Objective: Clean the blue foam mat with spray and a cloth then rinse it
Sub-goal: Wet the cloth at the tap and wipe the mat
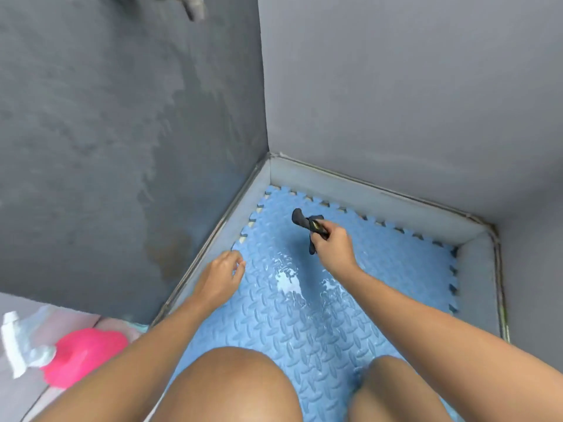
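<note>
The blue foam mat [304, 315] is being seen lying flat on the floor of a grey walled corner, its long axis running from the two bare knees [231, 388] away toward the corner where the walls meet. Its jigsaw-toothed edges are being pressed close against the low grey ledge [365, 193] on the far side of the mat and along the mat's left side. A wet, shiny patch [289, 281] is being shown near the middle of the mat.

A dark cloth [304, 222] is being gripped by the right hand [333, 246], whose fingers are curled tightly around it; the cloth is being held above the far part of the mat, one end sticking out toward the corner and another end hanging below the fist. Whether the cloth is touching the mat cannot be told.

The left hand [221, 277] is being held loosely open and empty at the mat's left edge, fingers slightly bent, with nothing gripped.

Left of the mat, beyond its near corner, a pink object [82, 354] and a white object [21, 345] are being seen, blurred
</note>
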Demonstrator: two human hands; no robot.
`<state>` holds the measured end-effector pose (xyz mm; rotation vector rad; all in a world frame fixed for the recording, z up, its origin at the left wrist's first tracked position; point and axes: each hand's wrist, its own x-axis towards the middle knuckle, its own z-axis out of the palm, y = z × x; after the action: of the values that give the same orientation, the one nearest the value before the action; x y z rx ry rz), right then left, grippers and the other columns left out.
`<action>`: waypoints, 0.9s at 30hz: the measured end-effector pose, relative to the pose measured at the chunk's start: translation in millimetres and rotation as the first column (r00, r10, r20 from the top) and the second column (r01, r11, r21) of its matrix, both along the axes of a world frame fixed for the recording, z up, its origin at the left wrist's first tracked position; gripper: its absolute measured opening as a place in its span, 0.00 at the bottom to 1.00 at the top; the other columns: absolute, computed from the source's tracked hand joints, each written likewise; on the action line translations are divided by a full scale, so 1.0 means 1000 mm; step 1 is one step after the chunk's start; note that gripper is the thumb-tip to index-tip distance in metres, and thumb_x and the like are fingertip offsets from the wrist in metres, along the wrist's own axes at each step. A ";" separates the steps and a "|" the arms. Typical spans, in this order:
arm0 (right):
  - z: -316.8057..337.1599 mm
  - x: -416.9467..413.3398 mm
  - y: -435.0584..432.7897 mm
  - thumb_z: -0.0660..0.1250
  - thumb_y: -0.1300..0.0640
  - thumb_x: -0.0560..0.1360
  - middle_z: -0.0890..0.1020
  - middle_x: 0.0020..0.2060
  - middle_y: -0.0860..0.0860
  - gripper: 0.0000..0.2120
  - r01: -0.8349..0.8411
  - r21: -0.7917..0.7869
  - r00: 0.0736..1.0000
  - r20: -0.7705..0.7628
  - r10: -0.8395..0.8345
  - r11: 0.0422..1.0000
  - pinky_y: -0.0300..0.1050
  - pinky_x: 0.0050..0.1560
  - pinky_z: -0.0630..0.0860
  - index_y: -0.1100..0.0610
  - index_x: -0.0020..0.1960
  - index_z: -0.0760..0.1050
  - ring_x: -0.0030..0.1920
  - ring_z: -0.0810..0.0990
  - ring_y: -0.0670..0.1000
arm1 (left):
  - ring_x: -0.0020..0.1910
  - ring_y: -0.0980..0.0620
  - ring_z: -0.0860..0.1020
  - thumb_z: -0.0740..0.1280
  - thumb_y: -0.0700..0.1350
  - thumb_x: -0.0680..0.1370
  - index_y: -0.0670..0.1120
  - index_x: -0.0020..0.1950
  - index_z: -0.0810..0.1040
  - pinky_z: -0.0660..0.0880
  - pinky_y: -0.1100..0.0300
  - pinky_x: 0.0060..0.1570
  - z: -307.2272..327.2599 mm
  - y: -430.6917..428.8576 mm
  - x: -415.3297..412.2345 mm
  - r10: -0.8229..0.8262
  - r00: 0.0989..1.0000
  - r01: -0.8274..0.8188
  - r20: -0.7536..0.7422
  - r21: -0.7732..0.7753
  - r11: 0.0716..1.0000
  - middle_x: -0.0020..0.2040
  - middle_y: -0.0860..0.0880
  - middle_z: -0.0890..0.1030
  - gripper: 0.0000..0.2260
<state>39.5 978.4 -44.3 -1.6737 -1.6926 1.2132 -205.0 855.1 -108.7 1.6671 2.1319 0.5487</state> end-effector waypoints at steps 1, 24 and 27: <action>-0.017 -0.004 -0.005 0.64 0.65 0.74 0.81 0.43 0.53 0.15 -0.036 0.062 0.999 0.038 0.034 0.997 0.40 0.40 0.72 0.51 0.54 0.82 0.40 0.77 0.50 | 0.48 0.39 0.82 0.55 0.55 0.78 0.44 0.51 0.79 0.77 0.48 0.50 -0.018 -0.003 -0.001 0.005 1.000 -0.005 0.004 -0.017 1.000 0.47 0.45 0.81 0.19; -0.121 0.197 0.051 0.63 0.57 0.79 0.69 0.65 0.64 0.21 0.310 0.217 0.696 0.612 -0.376 0.926 0.57 0.67 0.70 0.61 0.70 0.74 0.67 0.66 0.65 | 0.77 0.40 0.66 0.57 0.53 0.84 0.43 0.76 0.72 0.58 0.43 0.79 -0.089 -0.002 0.019 -0.013 0.978 0.020 -0.210 0.035 0.999 0.76 0.42 0.70 0.24; -0.126 0.114 0.059 0.62 0.56 0.80 0.67 0.66 0.61 0.19 0.241 0.228 0.830 0.455 -0.322 0.943 0.52 0.67 0.70 0.60 0.69 0.75 0.66 0.68 0.62 | 0.77 0.40 0.66 0.57 0.53 0.84 0.43 0.76 0.72 0.57 0.43 0.79 -0.089 -0.002 0.019 -0.009 0.975 0.020 -0.220 0.046 0.999 0.76 0.42 0.70 0.24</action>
<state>153.4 1037.6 -170.3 -2.1575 -1.6695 0.5189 -185.5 853.0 -197.6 1.8443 2.2735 0.4304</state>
